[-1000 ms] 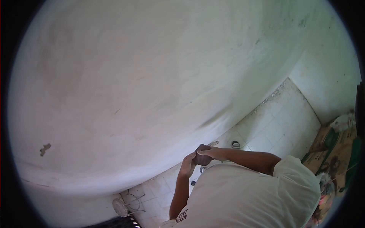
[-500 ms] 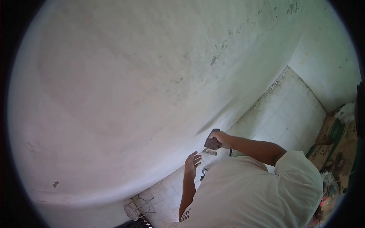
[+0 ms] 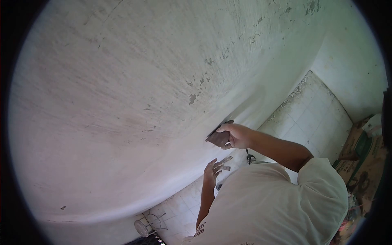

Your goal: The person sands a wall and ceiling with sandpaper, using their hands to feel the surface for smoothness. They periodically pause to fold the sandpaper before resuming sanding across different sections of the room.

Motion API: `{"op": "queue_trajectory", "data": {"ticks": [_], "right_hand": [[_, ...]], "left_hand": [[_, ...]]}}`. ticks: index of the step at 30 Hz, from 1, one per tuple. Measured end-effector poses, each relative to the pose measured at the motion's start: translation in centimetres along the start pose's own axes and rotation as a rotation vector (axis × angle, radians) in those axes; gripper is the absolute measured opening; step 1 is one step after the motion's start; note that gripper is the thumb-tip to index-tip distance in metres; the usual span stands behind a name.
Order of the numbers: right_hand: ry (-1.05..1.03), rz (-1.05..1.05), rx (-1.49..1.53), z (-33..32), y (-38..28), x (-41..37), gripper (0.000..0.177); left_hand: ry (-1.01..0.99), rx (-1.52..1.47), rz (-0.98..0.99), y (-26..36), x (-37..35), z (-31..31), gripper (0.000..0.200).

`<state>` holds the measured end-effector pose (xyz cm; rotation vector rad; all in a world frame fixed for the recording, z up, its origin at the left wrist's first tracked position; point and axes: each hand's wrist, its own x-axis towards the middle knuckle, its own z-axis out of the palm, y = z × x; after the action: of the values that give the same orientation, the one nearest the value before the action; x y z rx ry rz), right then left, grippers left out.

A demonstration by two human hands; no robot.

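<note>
My right hand holds a dark brown sheet of sandpaper and presses it flat against the white plastered wall. The wall is scuffed, with grey chipped spots above the sheet. My left hand hangs lower, close to the wall's foot, with its fingers apart and nothing in them. My white shirt fills the lower right of the view.
A white tiled floor runs along the wall to a corner at the right. Printed sacks and cardboard are piled at the far right. A small round wire stand sits on the floor at the bottom. Small scraps lie near my left hand.
Both hands held the sandpaper low together. The left hand let go and stayed down. The right hand carried the sheet up and laid it against the wall.
</note>
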<state>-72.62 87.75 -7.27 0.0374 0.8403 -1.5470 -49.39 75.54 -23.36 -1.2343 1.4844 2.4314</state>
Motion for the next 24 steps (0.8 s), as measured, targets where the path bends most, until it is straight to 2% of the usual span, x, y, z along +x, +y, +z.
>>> {"op": "queue_trajectory", "data": {"ticks": [6,9,11,13,16,19,21,24], "right_hand": [[-0.080,-0.101,0.071,1.8,-5.6,-5.2,0.023],[-0.121,-0.348,0.001,1.2,-8.7,-8.5,0.026],[0.048,-0.736,-0.053,1.6,-11.1,-11.4,0.030],[0.112,-1.108,0.008,-0.6,-13.2,-13.3,0.034],[0.125,-1.003,0.042,-0.6,-10.8,-14.0,0.035],[0.066,-0.443,0.097,-1.7,-4.8,-10.3,0.036],[-0.101,-0.119,0.191,-4.2,-1.8,-6.6,0.032],[-0.005,-0.127,0.144,-0.6,-3.1,-6.3,0.030]], "left_hand": [[-0.004,0.009,-0.019,0.7,0.7,0.4,0.052],[0.020,0.032,-0.015,1.5,1.1,0.4,0.050],[0.029,0.047,-0.004,2.0,1.0,0.4,0.050],[0.034,0.055,0.013,2.6,0.7,0.2,0.051],[0.018,0.033,0.033,2.4,0.9,-0.5,0.052],[0.041,0.030,0.012,2.2,0.7,-0.1,0.053],[0.002,0.028,-0.010,1.6,0.9,0.1,0.054],[-0.049,0.044,-0.024,1.9,0.9,1.0,0.055]]}}
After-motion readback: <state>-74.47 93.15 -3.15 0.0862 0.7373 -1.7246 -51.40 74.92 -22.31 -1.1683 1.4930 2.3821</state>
